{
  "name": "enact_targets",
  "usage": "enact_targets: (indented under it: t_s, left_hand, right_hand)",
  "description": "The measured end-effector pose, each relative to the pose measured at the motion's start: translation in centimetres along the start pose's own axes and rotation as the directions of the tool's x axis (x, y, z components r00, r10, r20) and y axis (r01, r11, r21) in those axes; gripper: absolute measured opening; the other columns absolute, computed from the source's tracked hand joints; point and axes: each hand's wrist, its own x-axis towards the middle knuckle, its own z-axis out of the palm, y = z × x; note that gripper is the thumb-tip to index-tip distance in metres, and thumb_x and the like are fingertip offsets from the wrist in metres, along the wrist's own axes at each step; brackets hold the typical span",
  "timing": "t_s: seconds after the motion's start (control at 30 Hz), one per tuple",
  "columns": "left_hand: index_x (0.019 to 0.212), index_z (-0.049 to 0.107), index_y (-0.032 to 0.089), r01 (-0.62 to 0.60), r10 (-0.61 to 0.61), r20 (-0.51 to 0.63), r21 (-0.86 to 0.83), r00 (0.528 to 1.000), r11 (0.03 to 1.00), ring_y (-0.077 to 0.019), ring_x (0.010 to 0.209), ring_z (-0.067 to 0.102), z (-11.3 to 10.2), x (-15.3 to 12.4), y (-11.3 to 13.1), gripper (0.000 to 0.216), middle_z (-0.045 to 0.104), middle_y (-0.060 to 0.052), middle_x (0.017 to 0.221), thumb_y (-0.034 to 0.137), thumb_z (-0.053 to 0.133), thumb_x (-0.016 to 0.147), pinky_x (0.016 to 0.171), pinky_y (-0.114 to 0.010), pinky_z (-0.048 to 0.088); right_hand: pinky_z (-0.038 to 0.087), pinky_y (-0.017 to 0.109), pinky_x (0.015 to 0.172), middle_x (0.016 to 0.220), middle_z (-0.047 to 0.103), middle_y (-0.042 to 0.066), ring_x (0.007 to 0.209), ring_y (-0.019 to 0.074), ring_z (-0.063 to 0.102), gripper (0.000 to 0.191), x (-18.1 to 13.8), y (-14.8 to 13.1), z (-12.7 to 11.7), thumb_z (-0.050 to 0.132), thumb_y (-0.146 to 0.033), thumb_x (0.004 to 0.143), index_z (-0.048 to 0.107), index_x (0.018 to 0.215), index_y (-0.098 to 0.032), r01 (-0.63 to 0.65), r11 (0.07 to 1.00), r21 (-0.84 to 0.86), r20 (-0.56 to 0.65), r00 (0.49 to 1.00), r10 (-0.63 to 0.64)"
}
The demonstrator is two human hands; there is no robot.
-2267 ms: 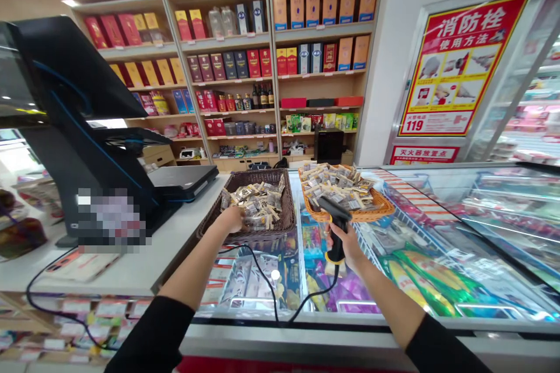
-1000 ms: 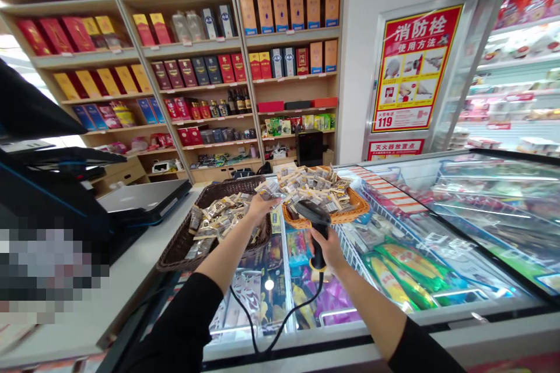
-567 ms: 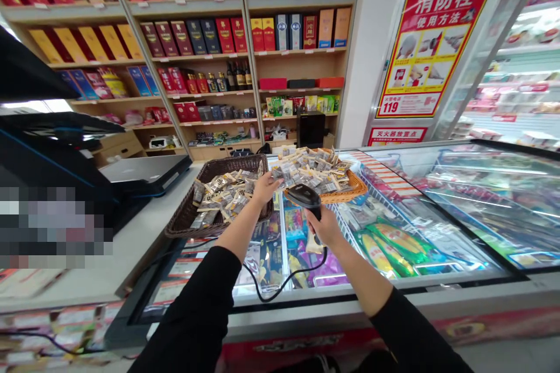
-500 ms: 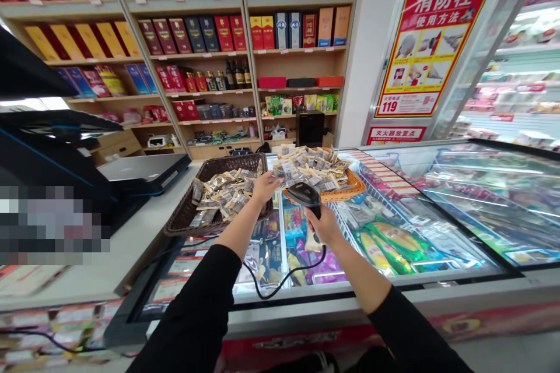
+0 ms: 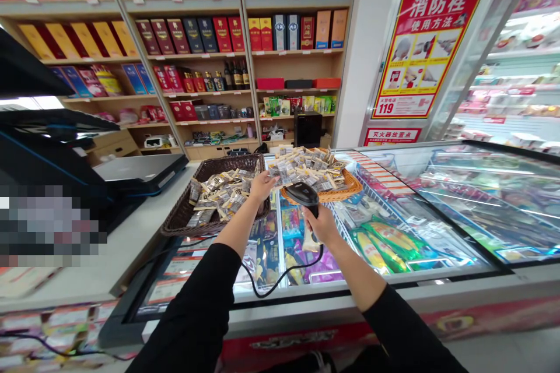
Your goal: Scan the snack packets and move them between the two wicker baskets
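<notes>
My right hand (image 5: 322, 224) is wrapped round the handle of a black barcode scanner (image 5: 303, 193), whose head points left and away from me. A black cable (image 5: 284, 275) loops down from its grip. Between the two baskets, my left hand (image 5: 263, 186) pinches a small clear-and-beige packet (image 5: 275, 171) at its fingertips. Similar packets (image 5: 308, 164) are heaped in the orange wicker basket (image 5: 350, 187), just beyond the scanner. More packets (image 5: 227, 192) lie in the dark brown wicker basket (image 5: 175, 218) to the left, partly behind my left forearm.
Both baskets rest on the glass top of a chest freezer (image 5: 420, 285) holding bagged goods. A counter (image 5: 98, 262) with a weighing scale (image 5: 140, 169) stands at left. Behind are shelves of boxes (image 5: 192, 35) and bottles. A red fire-hydrant poster (image 5: 431, 49) hangs on the wall.
The whole view has shifted very slightly. Both hands keep nearly the same place by the baskets, with the scanner still in my right hand.
</notes>
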Motion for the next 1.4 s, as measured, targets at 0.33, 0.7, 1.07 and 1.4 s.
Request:
enact_targets:
  t_s: [0.33,0.7,1.07,1.4]
  left_hand:
    - [0.126,0.049,0.016,0.051,-0.054,0.027,0.100,0.998,0.994,-0.0174,0.067,0.061,0.7,1.1,0.6,0.065,0.067,-0.003,0.071,0.026,0.068,0.064,0.065,-0.027,0.046]
    - [0.088,0.072,0.025,-0.127,0.120,0.048,0.527,0.992,0.840,-0.0307,0.113,0.045,7.8,5.7,0.3,0.020,0.063,-0.011,0.103,0.027,0.064,0.070,0.099,-0.045,0.028]
    - [0.065,0.066,0.019,0.092,0.007,-0.135,0.714,0.991,0.694,-0.0292,0.091,0.058,-7.2,3.3,0.8,0.014,0.067,-0.013,0.080,0.032,0.068,0.060,0.085,-0.034,0.039]
    - [0.045,0.047,0.020,0.384,-0.292,-0.251,0.524,0.923,0.761,-0.0286,0.074,0.061,-9.4,0.4,-4.8,0.027,0.056,-0.006,0.050,0.026,0.071,0.054,0.072,-0.035,0.041]
  right_hand:
    - [0.034,0.022,0.034,0.049,0.051,-0.005,0.034,0.0090,0.044,0.036,1.1,0.4,0.7,0.058,-0.054,0.073,0.048,0.070,-0.020,-0.090,0.774,0.627,-0.079,0.981,0.178]
    - [0.032,0.020,0.031,0.048,0.049,-0.007,0.032,0.0083,0.042,0.042,2.8,1.7,0.2,0.066,-0.054,0.065,0.051,0.082,-0.019,-0.045,0.600,0.799,-0.208,0.915,0.347]
    - [0.033,0.021,0.033,0.051,0.052,-0.004,0.034,0.0084,0.044,0.039,0.9,0.5,2.4,0.065,-0.055,0.068,0.048,0.071,-0.019,-0.189,0.526,0.829,0.035,0.957,0.289]
    - [0.032,0.021,0.033,0.053,0.053,-0.004,0.036,0.0089,0.043,0.038,-0.6,1.0,4.6,0.062,-0.054,0.072,0.051,0.081,-0.019,-0.282,0.558,0.780,0.162,0.953,0.255]
